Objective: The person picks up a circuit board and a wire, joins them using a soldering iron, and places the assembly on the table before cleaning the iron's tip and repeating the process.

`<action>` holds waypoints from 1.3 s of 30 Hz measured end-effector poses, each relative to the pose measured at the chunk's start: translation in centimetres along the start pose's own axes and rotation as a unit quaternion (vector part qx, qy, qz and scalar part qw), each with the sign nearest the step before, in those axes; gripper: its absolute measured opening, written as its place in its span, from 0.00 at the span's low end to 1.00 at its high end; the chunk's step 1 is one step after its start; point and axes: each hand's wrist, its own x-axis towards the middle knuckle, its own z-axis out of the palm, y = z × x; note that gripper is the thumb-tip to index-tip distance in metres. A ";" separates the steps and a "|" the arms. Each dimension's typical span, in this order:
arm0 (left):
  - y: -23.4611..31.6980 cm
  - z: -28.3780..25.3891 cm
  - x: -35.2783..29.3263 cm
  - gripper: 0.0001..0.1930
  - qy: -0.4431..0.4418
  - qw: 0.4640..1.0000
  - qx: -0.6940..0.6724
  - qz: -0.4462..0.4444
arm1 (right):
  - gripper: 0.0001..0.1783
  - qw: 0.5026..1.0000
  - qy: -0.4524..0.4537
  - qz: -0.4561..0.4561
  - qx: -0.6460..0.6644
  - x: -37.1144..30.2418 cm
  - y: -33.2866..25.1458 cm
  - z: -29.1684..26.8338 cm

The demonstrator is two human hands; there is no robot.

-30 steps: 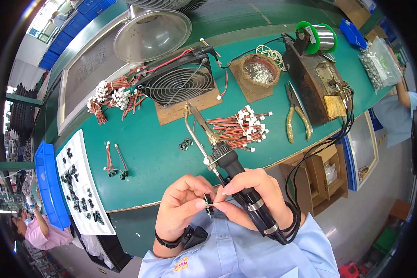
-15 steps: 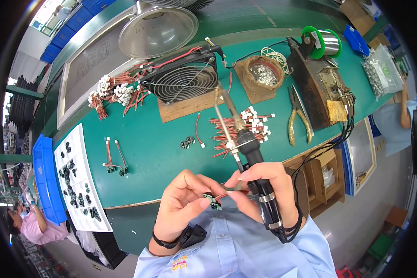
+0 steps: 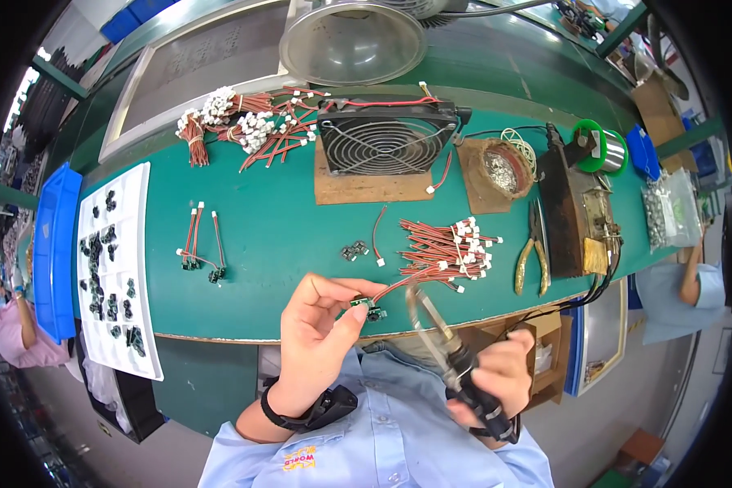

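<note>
My left hand point(image 3: 315, 329) pinches a small green circuit board point(image 3: 370, 309) between thumb and fingers, just off the table's front edge. From the board a red-and-brown wire lead point(image 3: 398, 285) runs up to the right. My right hand point(image 3: 504, 376), lower and to the right, is closed around the black handle of a soldering iron point(image 3: 473, 387). The iron's tip, smeared by motion, points up and left, apart from the board. Beyond the hands lie a pile of wire leads with white connectors point(image 3: 447, 248), a single lead point(image 3: 376, 236) and several small dark parts point(image 3: 354, 250).
Wired boards point(image 3: 214, 274) lie left, near a white tray point(image 3: 150, 244) of dark parts and a blue bin point(image 3: 54, 252). A fan point(image 3: 386, 140), a solder-filled cup point(image 3: 504, 171), pliers point(image 3: 532, 256), a metal box unit point(image 3: 563, 224) and a solder spool point(image 3: 610, 151) stand farther back and right.
My right hand has left the board and wire, moving down and right and lowering the iron. The left hand still holds the board. The whole view has shifted.
</note>
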 end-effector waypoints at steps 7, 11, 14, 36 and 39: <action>-0.4 -0.3 0.1 0.07 -0.002 1.000 -0.020 0.014 | 0.25 0.997 -0.064 0.015 0.040 -0.3 -0.8 0.5; -0.7 -0.4 0.0 0.07 -0.010 0.999 -0.032 0.020 | 0.25 0.996 -0.061 0.023 0.053 -0.2 -1.0 0.6; -0.7 -0.5 -0.1 0.07 -0.014 0.999 -0.038 0.020 | 0.24 0.998 -0.048 -0.001 0.040 -0.5 -0.5 1.3; -0.6 -0.3 -0.1 0.07 -0.030 0.999 -0.030 0.006 | 0.23 0.999 -0.031 -0.019 0.040 -0.6 -0.1 1.4; -0.6 -0.3 -0.1 0.07 -0.031 0.999 -0.030 0.005 | 0.24 0.999 -0.032 -0.019 0.038 -0.8 0.0 1.3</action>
